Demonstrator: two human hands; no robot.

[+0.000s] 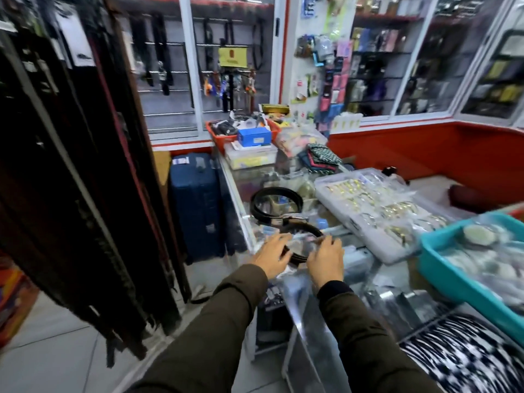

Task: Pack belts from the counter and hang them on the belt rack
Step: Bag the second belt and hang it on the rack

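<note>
Both arms reach forward over the near corner of the glass worktop (235, 177), where a coiled black belt (300, 236) lies close to the left edge. The left hand (270, 258) lies on the coil's left side with fingers spread and slightly bent, touching it; the right hand (326, 260) touches its right side, fingers curled over the rim. Motion blur hides whether either hand has a firm grip. Just beyond, a second, larger coiled belt (276, 204) lies flat on the glass, apart from the hands and also near the left edge. To the right, a clear compartment tray (368, 211) of small metal pieces crowds in beside the belts, and a teal bin (442, 268) juts out past it, so there is little bare glass on that side. Farther back the surface is piled with a red basket (219, 137), a blue box (253, 137) and folded cloth. Left of the worktop's edge the floor (56, 350) is open, with a blue suitcase (195, 205) standing against the cabinet's side. The belt rack (71, 180) hangs thick with dark straps along the far left, their tips ending above the tiles.
</note>
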